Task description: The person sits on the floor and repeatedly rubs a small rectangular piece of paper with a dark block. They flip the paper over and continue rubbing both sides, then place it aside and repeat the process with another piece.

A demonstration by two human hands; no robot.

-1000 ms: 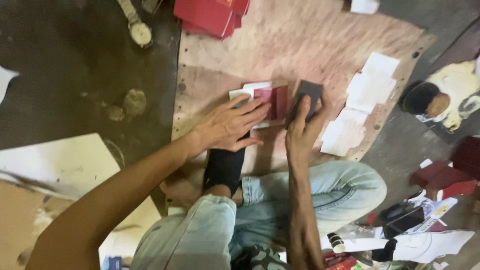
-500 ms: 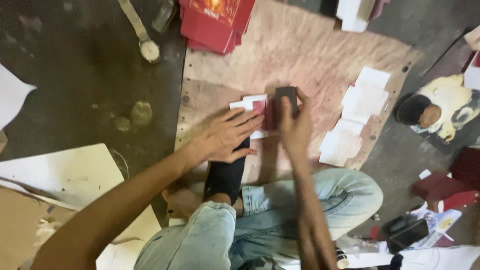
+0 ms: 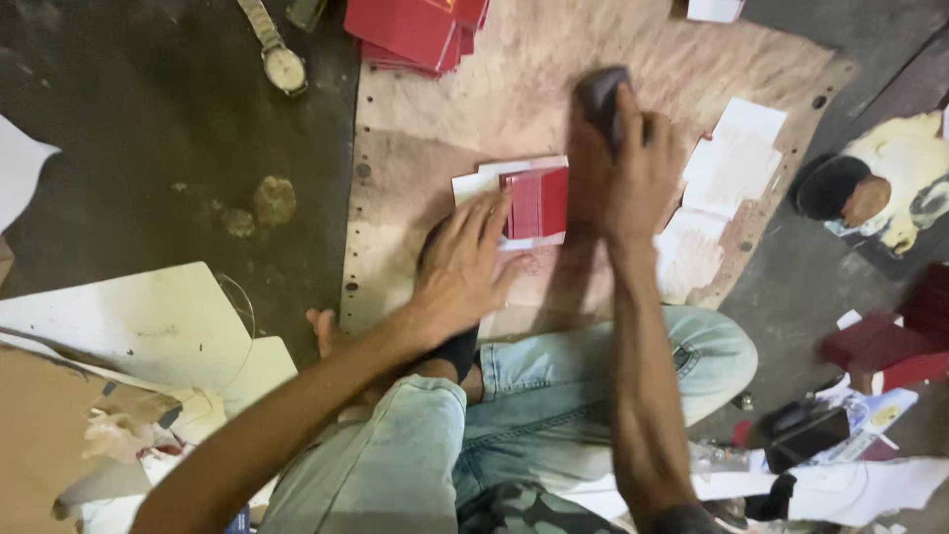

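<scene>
I sit on the floor at a brown board (image 3: 474, 99). My left hand (image 3: 463, 265) lies flat on the board, fingers spread, pressing the left part of a red folded card (image 3: 539, 203) that rests on a white sheet (image 3: 474, 183). My right hand (image 3: 638, 163) is raised just right of the card and grips a small dark block (image 3: 598, 94) at its fingertips. My legs in light jeans (image 3: 554, 396) are folded below the board.
A stack of red cards (image 3: 415, 30) lies at the board's top edge, a wristwatch (image 3: 282, 64) to its left. White paper pieces (image 3: 727, 163) lie right of my hand. Cardboard and white sheets (image 3: 129, 326) sit at lower left; red boxes (image 3: 885, 341) at right.
My right hand with the dark block has moved off the red card and up to the right. The left hand stays pressed on the card.
</scene>
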